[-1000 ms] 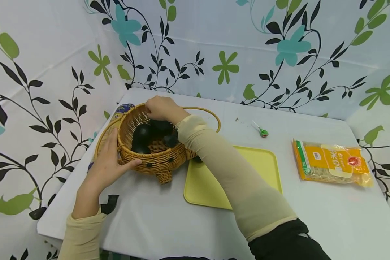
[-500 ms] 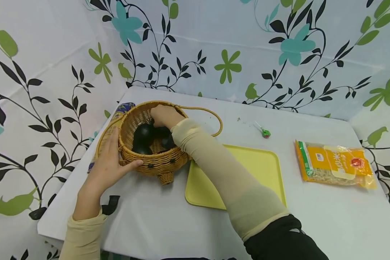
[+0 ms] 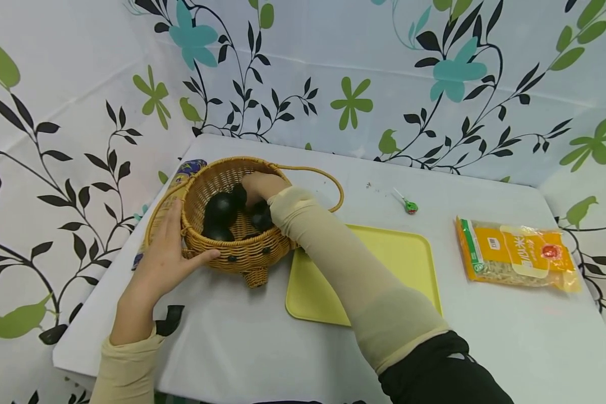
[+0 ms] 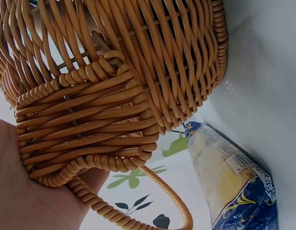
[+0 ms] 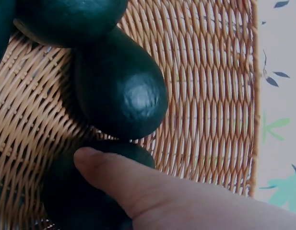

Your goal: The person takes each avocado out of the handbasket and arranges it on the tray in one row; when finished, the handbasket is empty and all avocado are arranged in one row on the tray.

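Observation:
A wicker basket (image 3: 252, 251) with woven ears and a snout stands at the left of the table, holding several smooth dark green avocados (image 3: 221, 209). My left hand (image 3: 163, 262) rests against its left side, fingers straight and thumb out along the front; the left wrist view has the palm (image 4: 23, 191) touching a woven ear. Inside the basket, my right hand (image 3: 259, 187) holds an avocado (image 5: 76, 191), its thumb laid over the top and the other fingers hidden. Another avocado (image 5: 124, 91) lies right beside that one against the wicker wall.
A yellow tray (image 3: 399, 258) lies right of the basket, partly under the right sleeve. Farther right are a green lollipop (image 3: 409, 206) and an orange bag of pale food (image 3: 520, 255). A blue and yellow packet (image 4: 224, 177) lies behind the basket's left side. The basket's handle (image 3: 328, 177) sticks out rightward.
My right hand has gone from near the basket's far rim down deeper into it, and slightly toward the right. The left hand has stayed in place on the basket.

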Tool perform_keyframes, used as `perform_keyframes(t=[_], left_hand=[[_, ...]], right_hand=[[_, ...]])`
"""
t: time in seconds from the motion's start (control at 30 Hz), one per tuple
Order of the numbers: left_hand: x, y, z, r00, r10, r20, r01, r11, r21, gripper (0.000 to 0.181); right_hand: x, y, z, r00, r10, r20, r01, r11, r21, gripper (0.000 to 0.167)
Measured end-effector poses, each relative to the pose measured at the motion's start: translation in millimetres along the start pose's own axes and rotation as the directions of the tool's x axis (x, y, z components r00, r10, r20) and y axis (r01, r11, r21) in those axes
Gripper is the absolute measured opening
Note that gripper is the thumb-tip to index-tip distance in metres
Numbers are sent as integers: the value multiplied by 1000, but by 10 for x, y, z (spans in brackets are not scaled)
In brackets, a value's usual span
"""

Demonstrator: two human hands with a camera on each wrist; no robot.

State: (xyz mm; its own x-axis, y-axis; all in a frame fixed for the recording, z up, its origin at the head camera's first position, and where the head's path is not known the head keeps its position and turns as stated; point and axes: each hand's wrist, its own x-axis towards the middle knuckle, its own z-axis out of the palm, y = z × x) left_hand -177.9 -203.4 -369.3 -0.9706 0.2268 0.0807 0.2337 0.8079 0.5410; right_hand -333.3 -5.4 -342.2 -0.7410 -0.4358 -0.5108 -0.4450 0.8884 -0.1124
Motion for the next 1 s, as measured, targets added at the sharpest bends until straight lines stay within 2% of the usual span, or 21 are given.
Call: perform_keyframes(t=[0.6, 0.83, 1.0], left_hand=[[13, 17, -8, 1000, 6, 2, -6, 1000, 10, 115], [-24, -8, -2, 1000, 7, 9, -7, 1000, 1, 114], [-16, -9, 6, 1000, 13, 10, -13, 1000, -3, 113]], right_hand=[[-64, 43, -36, 1000, -18, -2, 18, 1000, -2, 43], [-60, 22, 3, 999, -40, -4, 40, 999, -12, 32], [-52, 33, 12, 999, -23, -26, 23, 1000, 7, 29]])
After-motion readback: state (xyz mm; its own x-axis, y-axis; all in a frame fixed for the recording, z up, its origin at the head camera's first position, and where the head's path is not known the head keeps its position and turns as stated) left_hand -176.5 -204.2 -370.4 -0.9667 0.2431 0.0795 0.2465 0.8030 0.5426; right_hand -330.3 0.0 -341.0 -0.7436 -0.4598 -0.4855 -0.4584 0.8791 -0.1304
